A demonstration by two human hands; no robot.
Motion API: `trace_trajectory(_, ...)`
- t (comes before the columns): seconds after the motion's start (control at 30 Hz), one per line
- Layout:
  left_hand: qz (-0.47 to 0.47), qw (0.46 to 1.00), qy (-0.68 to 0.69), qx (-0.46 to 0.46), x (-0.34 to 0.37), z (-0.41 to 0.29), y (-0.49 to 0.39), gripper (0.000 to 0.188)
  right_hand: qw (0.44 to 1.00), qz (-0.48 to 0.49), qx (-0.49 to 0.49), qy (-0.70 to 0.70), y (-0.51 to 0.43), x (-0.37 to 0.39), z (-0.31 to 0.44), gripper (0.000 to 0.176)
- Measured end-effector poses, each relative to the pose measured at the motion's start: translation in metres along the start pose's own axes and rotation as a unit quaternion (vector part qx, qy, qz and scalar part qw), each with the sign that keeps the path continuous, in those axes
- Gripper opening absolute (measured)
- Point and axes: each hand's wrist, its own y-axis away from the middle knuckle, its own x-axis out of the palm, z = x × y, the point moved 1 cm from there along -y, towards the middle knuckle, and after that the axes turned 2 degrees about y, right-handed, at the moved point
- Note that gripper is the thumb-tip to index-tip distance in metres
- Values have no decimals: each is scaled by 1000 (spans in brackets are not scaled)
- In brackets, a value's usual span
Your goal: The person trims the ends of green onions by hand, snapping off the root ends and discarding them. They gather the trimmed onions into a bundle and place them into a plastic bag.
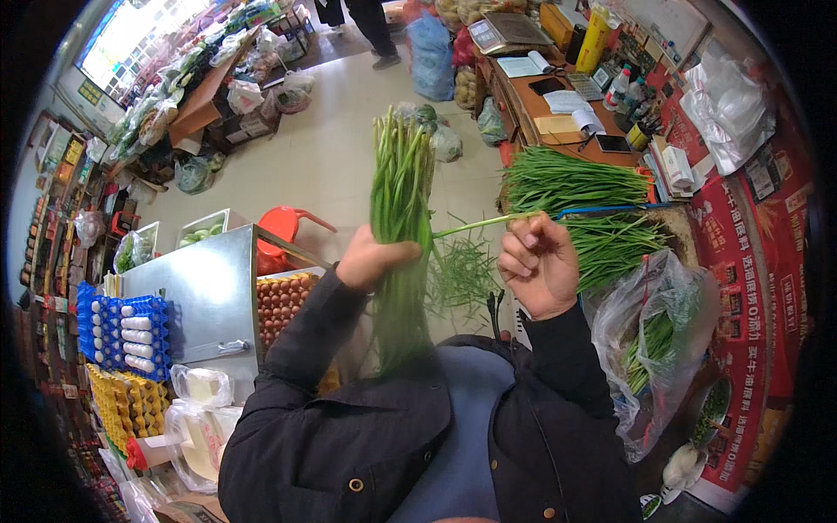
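Note:
My left hand (379, 257) is wrapped around a thick bunch of green stalks (400, 189), which look like garlic chives. The bunch stands nearly upright, cut ends at the top, with its blurred leafy end against my jacket. Between the fingertips of my right hand (539, 265) is the end of a single pale green stalk (487, 224), which slants out from the side of the bunch. More green stalks (575, 180) lie piled just beyond my right hand, and a second pile (614, 245) lies to its right. Loose green trimmings (464, 271) are scattered on the floor below.
A clear plastic bag (654, 353) with more greens sits at the right. Behind stands a wooden desk (523, 98) with papers and phones. A metal cabinet (203, 287), egg trays (131, 327) and a red plastic stool (278, 232) are at the left. Someone's legs (373, 29) show at the back.

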Motion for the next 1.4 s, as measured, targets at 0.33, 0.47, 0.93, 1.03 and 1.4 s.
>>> trace_trajectory(0.33, -6, 997, 72, -20, 9, 16, -24, 35, 683, -216, -10, 698, 3, -41, 25, 27)
trace_trajectory(0.47, 10, 996, 83, -26, 33, 26, -38, 33, 765, -102, -53, 633, -3, -31, 11, 28)
trace_trajectory(0.93, 158, 980, 116, -19, 86, 41, -90, 78, 869, -191, -70, 451, -45, -59, 73, 25)
trace_trajectory(1.03, 139, 981, 137, -19, 98, 44, -96, 76, 815, -116, -79, 562, -58, -73, 63, 22)
trace_trajectory(1.4, 115, 934, 311, -132, 94, 65, -103, 71, 885, -126, -7, 449, -52, -91, 77, 15)
